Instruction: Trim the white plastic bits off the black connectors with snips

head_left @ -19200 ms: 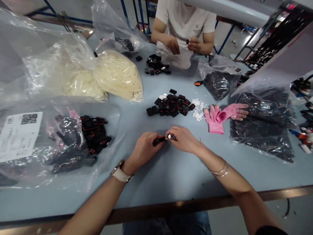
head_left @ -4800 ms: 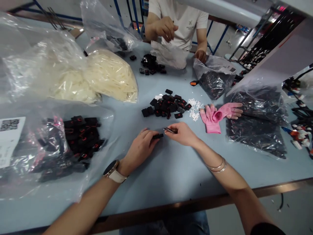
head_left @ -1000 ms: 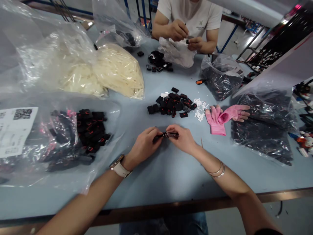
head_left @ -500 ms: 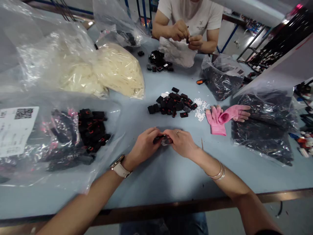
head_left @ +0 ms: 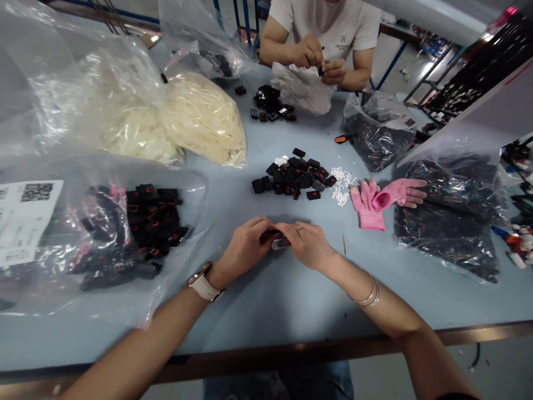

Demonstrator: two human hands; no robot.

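My left hand (head_left: 245, 248) is closed round a small black connector block (head_left: 266, 235), held just above the pale blue table (head_left: 270, 300). My right hand (head_left: 307, 244) meets it fingertip to fingertip and pinches a slim metal-tipped tool (head_left: 280, 243) against the block. A loose pile of the same black blocks (head_left: 291, 178) lies a short way beyond my hands. Beside that pile sits a scatter of tiny white parts (head_left: 340, 186).
A pink glove (head_left: 377, 197) lies to the right. Clear bags of black parts sit at the left (head_left: 125, 228) and right (head_left: 449, 216); bags of white parts (head_left: 200, 119) are behind. A person across the table (head_left: 320, 33) handles a small black piece. The table's front edge (head_left: 291, 355) is near.
My hands have stayed together at the same spot over the last second. My right hand has turned down over the tool, which shows less than before.
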